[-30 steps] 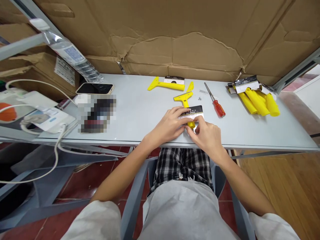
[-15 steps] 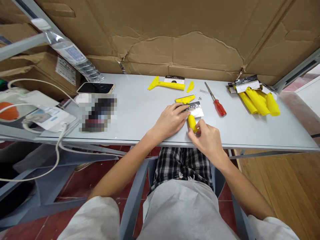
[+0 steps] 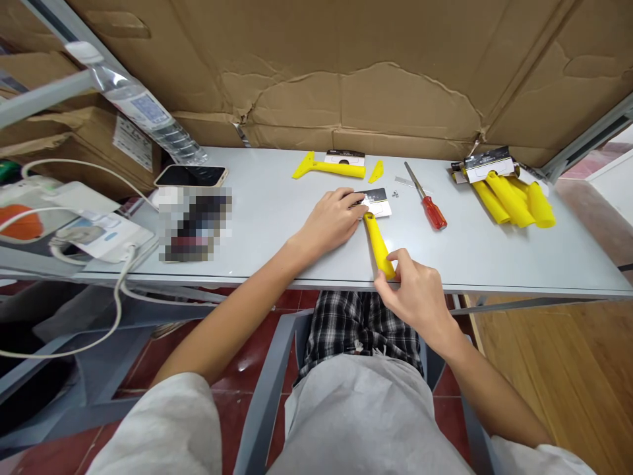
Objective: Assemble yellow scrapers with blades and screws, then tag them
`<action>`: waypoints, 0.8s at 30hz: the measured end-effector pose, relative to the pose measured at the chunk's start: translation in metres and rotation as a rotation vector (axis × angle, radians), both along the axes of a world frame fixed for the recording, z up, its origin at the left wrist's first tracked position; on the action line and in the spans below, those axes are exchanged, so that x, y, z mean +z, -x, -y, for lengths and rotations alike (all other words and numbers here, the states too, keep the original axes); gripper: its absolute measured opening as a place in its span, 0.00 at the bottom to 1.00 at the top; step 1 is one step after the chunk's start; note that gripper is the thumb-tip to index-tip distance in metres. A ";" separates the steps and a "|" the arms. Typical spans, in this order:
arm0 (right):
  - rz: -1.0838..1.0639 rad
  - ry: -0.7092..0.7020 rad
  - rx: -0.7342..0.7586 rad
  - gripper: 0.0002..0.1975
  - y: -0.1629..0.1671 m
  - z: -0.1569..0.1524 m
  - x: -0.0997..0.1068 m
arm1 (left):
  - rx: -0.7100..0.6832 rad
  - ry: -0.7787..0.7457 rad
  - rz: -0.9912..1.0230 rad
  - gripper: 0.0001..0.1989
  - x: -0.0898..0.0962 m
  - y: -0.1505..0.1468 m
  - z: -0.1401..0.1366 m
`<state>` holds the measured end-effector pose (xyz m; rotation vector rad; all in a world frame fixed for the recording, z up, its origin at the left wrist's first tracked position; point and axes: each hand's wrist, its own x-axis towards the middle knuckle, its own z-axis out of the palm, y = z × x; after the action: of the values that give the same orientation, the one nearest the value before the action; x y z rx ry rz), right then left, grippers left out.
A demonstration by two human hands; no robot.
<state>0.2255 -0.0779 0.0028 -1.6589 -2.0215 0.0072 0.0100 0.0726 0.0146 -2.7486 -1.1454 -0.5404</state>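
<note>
A yellow plastic scraper handle point(image 3: 378, 247) lies in front of me, its narrow end with a hole pointing away. My right hand point(image 3: 418, 287) pinches its wide near end between thumb and fingers, close to the table's front edge. At the far end sits a black-and-white header card point(image 3: 377, 202), touching or nearly touching the handle. My left hand point(image 3: 336, 218) is closed over the card's left side with fingertips on it; its thumb is hidden. A yellow scraper with a flared head point(image 3: 329, 167) lies farther back, beside a small yellow cover piece point(image 3: 376, 171).
A red-handled screwdriver point(image 3: 433, 211) lies right of the card, near tiny screws point(image 3: 395, 194) and a thin strip point(image 3: 411, 181). Several yellow handles point(image 3: 514, 198) with cards are piled at right. A phone point(image 3: 192, 175), water bottle point(image 3: 148, 109) and power strip point(image 3: 103, 231) are left. Cardboard point(image 3: 346, 99) stands behind.
The card has shifted left and away from me with my left hand. More of the handle shows, lying lengthwise. The yellow head piece behind the card is out of sight.
</note>
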 end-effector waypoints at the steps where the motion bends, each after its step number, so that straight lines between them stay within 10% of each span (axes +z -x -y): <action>1: 0.013 -0.032 0.006 0.14 0.000 0.002 0.000 | 0.010 0.006 -0.019 0.19 0.002 0.001 -0.001; 7: 0.039 -0.143 0.025 0.13 0.000 0.003 -0.005 | 0.033 0.080 -0.052 0.20 0.008 0.000 -0.007; 24: 0.069 0.137 -0.018 0.23 0.000 -0.018 -0.001 | -0.017 0.033 0.101 0.25 -0.009 -0.004 -0.021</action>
<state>0.2252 -0.0596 0.0022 -1.7836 -2.0988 0.0842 0.0138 0.0940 0.0059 -2.7901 -1.1636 -0.6761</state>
